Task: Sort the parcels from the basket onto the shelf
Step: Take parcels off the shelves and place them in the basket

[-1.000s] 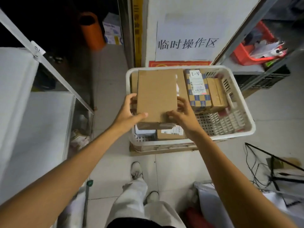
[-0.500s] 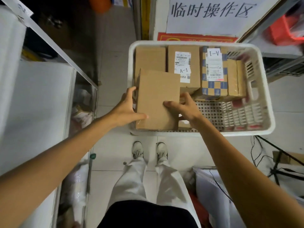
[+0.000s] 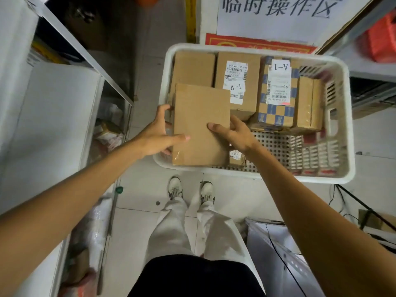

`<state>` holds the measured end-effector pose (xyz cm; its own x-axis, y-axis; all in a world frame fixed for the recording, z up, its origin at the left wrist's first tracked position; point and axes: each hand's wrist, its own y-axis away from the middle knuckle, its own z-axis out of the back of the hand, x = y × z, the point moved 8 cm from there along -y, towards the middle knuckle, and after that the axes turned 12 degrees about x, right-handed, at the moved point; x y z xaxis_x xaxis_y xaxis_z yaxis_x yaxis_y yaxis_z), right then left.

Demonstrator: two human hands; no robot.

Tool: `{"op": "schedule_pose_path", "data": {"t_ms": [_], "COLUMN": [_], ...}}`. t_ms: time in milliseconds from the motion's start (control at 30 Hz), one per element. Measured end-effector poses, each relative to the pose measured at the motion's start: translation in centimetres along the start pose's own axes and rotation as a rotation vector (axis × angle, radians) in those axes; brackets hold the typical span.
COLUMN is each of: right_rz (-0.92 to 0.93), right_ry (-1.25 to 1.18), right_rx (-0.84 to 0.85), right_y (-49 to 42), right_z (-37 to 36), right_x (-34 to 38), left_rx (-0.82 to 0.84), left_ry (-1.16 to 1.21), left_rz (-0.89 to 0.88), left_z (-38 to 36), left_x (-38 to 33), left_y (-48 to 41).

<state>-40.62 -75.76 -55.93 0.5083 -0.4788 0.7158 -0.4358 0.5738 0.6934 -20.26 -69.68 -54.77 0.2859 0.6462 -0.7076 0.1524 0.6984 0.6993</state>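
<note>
As left hand (image 3: 158, 133), right hand (image 3: 234, 133) grip opposite edges, parcel (image 3: 199, 112) lies between.

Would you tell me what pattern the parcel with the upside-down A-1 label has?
Blue-and-tan checks on the parcel, head view.

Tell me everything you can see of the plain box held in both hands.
The plain box is a closed, flat rectangular carton of brown cardboard, broad face up, no label showing, clear tape glinting at its near left corner. It is over the near left corner of the white basket. The left hand grips its left edge, the right hand its right edge, thumbs on top. What it rests on, if anything, is hidden.
</note>
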Motion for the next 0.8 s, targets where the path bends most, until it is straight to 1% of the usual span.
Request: {"op": "schedule_pose_path", "data": {"t_ms": [67,133,233,367,433,533,567,600,633,700,767,800], "right_rz": [0.055,0.098,0.113,0.054,0.021,-0.008,-0.001,0.018,0.041,0.087,0.122,0.141], "right_ry": [0.122,0.222,0.38,0.748,0.816,0.824,0.829,0.836,0.847,0.88,0.937,0.988], "right_rx": [-0.105,-0.166,-0.141,-0.128,-0.137,-0.198,-0.215,-0.227,-0.231,-0.206,-0.155,-0.125], "right_y": [0.3,0.3,0.0,0.2,0.3,0.0,0.0,-0.1,0.0,0.0,0.2,0.3], "right_z": [0.9,1.1,0.1,-1.6,-2.4,-3.0,-3.1,-3.1,-3.0,-2.4,-1.6,-1.4], "right_x": [0.6,1.6,3.2,3.1,2.6,2.4,2.5,2.6,2.7,2.8,2.8,2.8], "left_rx": [-0.016,-0.036,-0.05,-0.058,-0.09,-0.094,-0.099,-0.129,-0.185,-0.351,-0.513,-0.546], "left_ry": [0.108,0.156,0.227,0.344,0.355,0.316,0.267,0.148,-0.046,-0.446,-0.725,-0.849], "left_rz": [0.0,-0.002,-0.002,-0.024,-0.021,-0.001,-0.009,-0.031,-0.061,-0.147,-0.244,-0.289], "left_z": [-1.2,-2.3,-3.3,-3.6,-3.8,-4.2,-4.2,-4.0,-3.7,-3.1,-2.4,-2.2], "left_x": [0.0,-0.1,-0.2,0.1,0.0,0.2,0.2,0.1,-0.2,-0.9,-2.3,-3.1], "left_y": [-0.1,-0.4,-0.9,-0.9,-0.7,-0.7,-0.5,-0.2,0.2,1.4,2.6,2.9]}}
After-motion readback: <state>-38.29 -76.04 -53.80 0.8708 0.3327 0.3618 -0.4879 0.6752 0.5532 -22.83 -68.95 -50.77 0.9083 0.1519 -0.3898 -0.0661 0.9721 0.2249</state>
